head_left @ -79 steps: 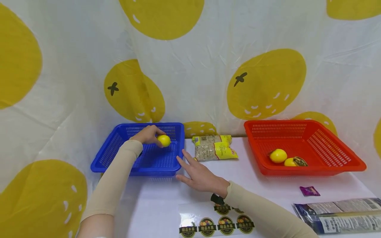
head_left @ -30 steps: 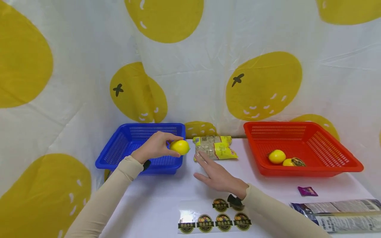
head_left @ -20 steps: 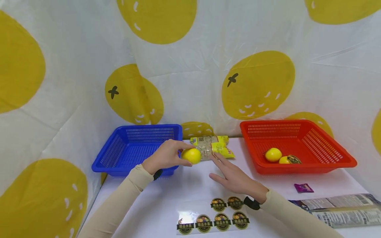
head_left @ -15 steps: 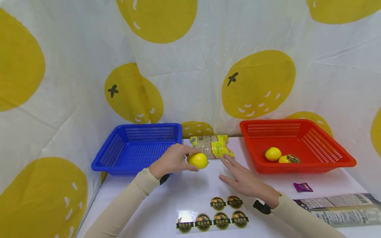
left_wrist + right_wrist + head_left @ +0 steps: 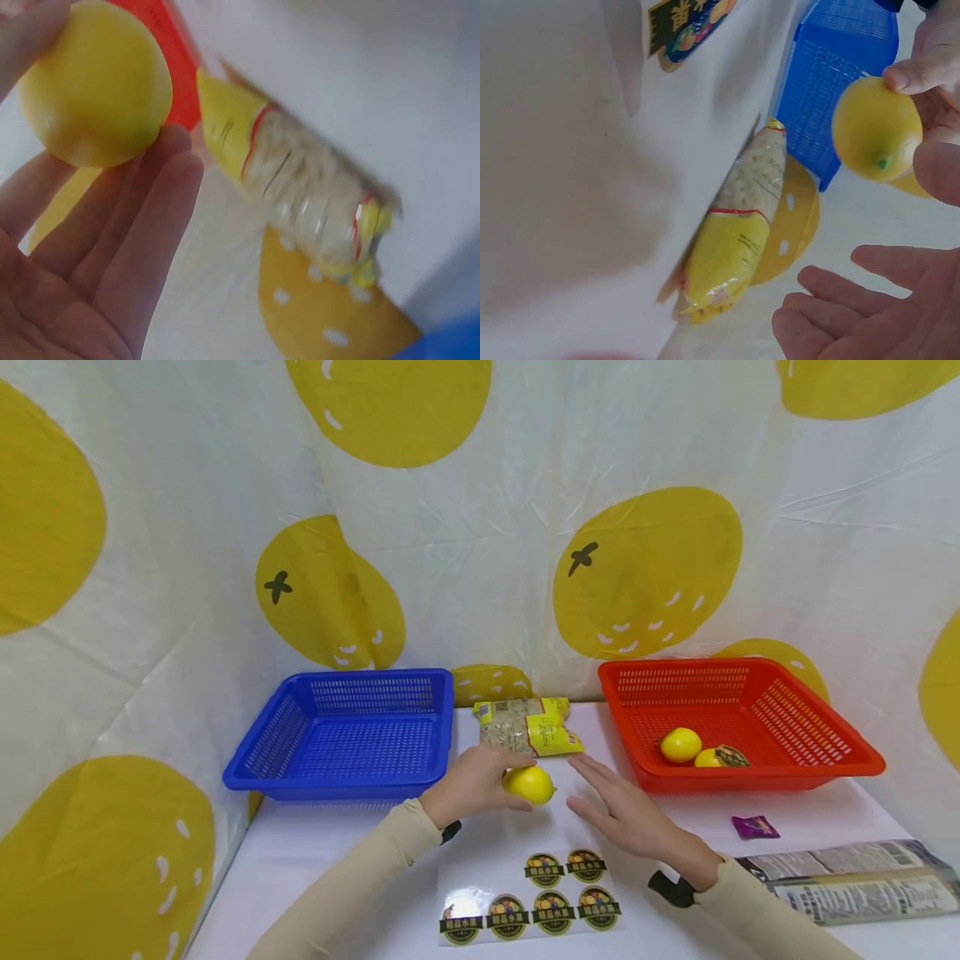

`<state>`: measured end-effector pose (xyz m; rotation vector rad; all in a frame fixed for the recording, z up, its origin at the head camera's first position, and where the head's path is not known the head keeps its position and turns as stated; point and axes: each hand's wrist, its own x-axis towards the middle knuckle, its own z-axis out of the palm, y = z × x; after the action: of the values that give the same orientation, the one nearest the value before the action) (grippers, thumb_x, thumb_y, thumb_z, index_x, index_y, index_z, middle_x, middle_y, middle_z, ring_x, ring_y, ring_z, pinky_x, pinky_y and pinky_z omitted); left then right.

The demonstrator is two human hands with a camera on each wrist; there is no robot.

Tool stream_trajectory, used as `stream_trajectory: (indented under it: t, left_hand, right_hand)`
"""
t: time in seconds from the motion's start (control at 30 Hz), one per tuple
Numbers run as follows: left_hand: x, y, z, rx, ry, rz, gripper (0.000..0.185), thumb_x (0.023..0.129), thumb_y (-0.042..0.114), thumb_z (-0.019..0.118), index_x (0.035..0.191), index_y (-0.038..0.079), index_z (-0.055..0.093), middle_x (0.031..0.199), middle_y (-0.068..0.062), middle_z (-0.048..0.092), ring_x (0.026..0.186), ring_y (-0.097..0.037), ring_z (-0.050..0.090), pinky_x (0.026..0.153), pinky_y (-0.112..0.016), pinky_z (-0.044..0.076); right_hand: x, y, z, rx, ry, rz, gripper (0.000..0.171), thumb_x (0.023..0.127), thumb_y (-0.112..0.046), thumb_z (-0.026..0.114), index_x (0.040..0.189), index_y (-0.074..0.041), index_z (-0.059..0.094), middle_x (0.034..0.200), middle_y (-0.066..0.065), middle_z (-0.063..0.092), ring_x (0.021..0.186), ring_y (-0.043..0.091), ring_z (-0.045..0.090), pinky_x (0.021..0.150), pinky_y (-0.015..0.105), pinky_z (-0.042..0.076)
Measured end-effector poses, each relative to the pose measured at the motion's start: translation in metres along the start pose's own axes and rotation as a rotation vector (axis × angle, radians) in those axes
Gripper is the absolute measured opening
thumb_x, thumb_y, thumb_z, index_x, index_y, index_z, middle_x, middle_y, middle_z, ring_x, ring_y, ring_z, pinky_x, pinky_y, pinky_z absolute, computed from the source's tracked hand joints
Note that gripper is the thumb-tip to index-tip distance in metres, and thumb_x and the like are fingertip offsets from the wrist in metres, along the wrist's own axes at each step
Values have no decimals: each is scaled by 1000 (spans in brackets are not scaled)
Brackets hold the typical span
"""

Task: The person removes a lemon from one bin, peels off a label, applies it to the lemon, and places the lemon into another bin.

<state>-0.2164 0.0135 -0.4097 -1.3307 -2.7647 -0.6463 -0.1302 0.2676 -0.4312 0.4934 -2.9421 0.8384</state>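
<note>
My left hand [image 5: 480, 783] holds a yellow lemon [image 5: 531, 785] between thumb and fingers, above the middle of the table. In the left wrist view the lemon [image 5: 97, 84] sits against the fingertips. My right hand [image 5: 633, 814] is just right of it, fingers spread and holding nothing. In the right wrist view the lemon [image 5: 877, 129] shows a greenish tip, apart from the right fingers [image 5: 832, 307]. The blue basket [image 5: 337, 793] at the left has nothing in it. Inside the red basket [image 5: 757, 781] lie a lemon [image 5: 681, 745] and another yellow fruit [image 5: 708, 757] with a brown, scaly end.
A yellow and clear bag of grain-like food [image 5: 525, 727] lies between the baskets. In front is a sheet of round fruit stickers [image 5: 532, 902]. A small purple packet [image 5: 755, 827] and a long silver package [image 5: 855, 881] lie at the right. A fruit-print curtain [image 5: 480, 568] hangs behind.
My left hand has lifted the lemon out of the blue basket and carried it right and nearer. My right hand has left the basket's edge and moved right as well.
</note>
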Motion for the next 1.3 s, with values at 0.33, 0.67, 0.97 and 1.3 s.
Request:
stream_trajectory:
  t: [0.33,0.67,0.97,1.3]
  left_hand:
    - [12,-10,43,89,18,8,59,78,47,87,128,20,73,118,5,77,103,-12,72,93,-28,55]
    - [12,-13,60,65,21,-16,62,78,50,86,130,20,72,120,4,77,105,-12,72,90,-25,55]
    - [11,-14,65,40,38,-20,61,77,51,87,128,21,74,116,4,78,96,-9,72,80,-20,53]
    - [4,-14,65,-15,26,-76,64,77,52,86,130,20,72,119,4,77,99,-10,73,86,-23,56]
  right_hand:
    - [11,11,13,86,-1,-96,60,101,-37,64,152,-9,49,150,14,57,138,39,54,111,62,45]
    - [16,22,30,146,-54,-130,56,98,-30,69,144,0,56,144,15,63,132,35,61,108,57,48]
    - [17,23,34,160,-49,-130,55,99,-33,68,143,-2,58,140,12,66,127,31,65,105,54,51]
    - [21,20,36,115,-74,-59,51,97,-32,70,141,-8,61,138,10,67,125,30,66,105,54,52]
